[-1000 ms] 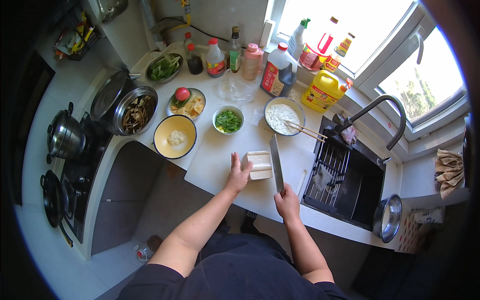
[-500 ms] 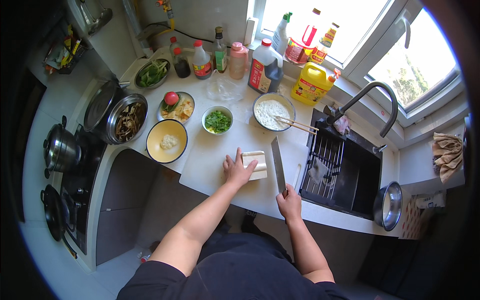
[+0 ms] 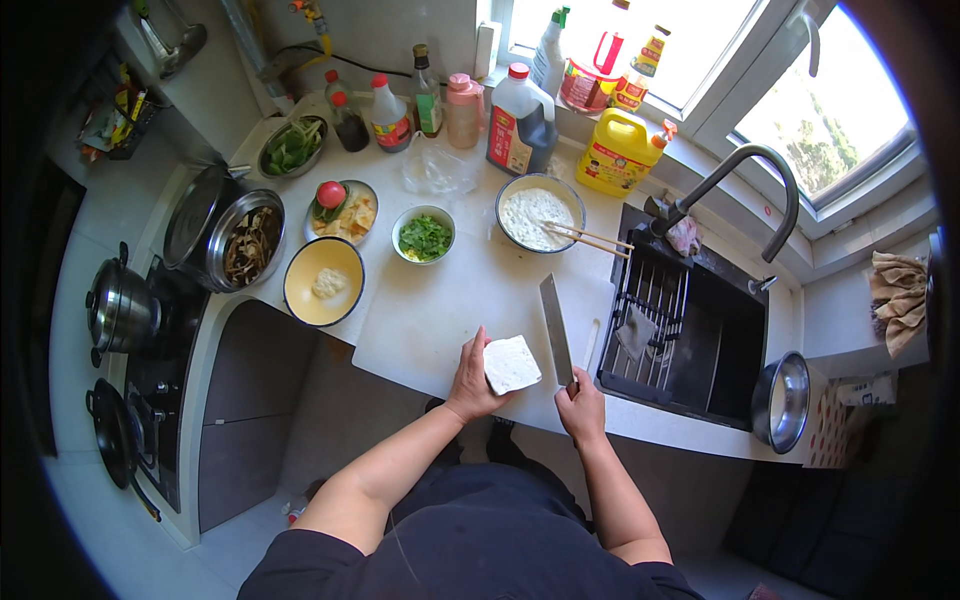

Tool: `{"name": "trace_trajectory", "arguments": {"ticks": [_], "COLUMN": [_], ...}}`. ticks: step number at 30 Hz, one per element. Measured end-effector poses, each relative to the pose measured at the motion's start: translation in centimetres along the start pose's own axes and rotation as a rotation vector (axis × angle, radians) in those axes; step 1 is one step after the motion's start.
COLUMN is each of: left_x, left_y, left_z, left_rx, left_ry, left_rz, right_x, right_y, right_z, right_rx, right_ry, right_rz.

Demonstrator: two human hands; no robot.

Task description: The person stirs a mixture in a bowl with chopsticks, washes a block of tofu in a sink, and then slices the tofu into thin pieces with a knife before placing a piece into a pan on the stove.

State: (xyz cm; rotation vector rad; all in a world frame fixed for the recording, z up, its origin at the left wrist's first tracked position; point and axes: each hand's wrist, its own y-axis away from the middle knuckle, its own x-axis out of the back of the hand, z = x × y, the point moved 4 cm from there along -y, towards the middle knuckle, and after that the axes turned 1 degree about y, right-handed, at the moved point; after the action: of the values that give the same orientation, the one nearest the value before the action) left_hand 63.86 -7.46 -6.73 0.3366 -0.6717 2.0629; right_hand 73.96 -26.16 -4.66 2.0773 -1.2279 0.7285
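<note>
A: Kitchen desk [image 3: 430, 300], white top, is running between the stove [image 3: 150, 380] on the left and the black sink [image 3: 690, 340] on the right.

B: Hands?

A: Left hand [image 3: 470, 380] is cupping the near-left side of the white tofu block [image 3: 512, 364], fingers touching it. Right hand [image 3: 580, 405] is clenching the handle of the cleaver [image 3: 556, 328]; blade is pointing away, lying just right of the block.

B: Where's the block sitting?

A: On the white cutting board [image 3: 440, 320], close to the near desk edge.

B: Surroundings?

A: Yellow bowl [image 3: 323, 282], small bowl of chopped greens [image 3: 424, 235] and batter bowl with chopsticks [image 3: 540, 214] are sitting farther back. Bottles [image 3: 520, 120] are lining the wall.
</note>
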Motion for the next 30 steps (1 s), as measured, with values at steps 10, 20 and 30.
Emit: {"name": "trace_trajectory", "arguments": {"ticks": [10, 20, 30], "left_x": [-0.3, 4.5, 7.9], "left_y": [0.7, -2.7, -4.4], "left_z": [-1.6, -2.2, -0.9], "left_rx": [0.207, 0.874, 0.762], "left_ry": [0.104, 1.095, 1.069], "left_rz": [-0.045, 0.329, 0.24], "right_x": [0.1, 0.6, -2.4], "right_y": [-0.3, -0.6, -1.3], "right_z": [0.0, -1.2, -0.5], "right_rx": [0.044, 0.259, 0.311], "right_ry": [-0.005, 0.28, 0.424], "right_rz": [-0.015, 0.12, 0.105]}}
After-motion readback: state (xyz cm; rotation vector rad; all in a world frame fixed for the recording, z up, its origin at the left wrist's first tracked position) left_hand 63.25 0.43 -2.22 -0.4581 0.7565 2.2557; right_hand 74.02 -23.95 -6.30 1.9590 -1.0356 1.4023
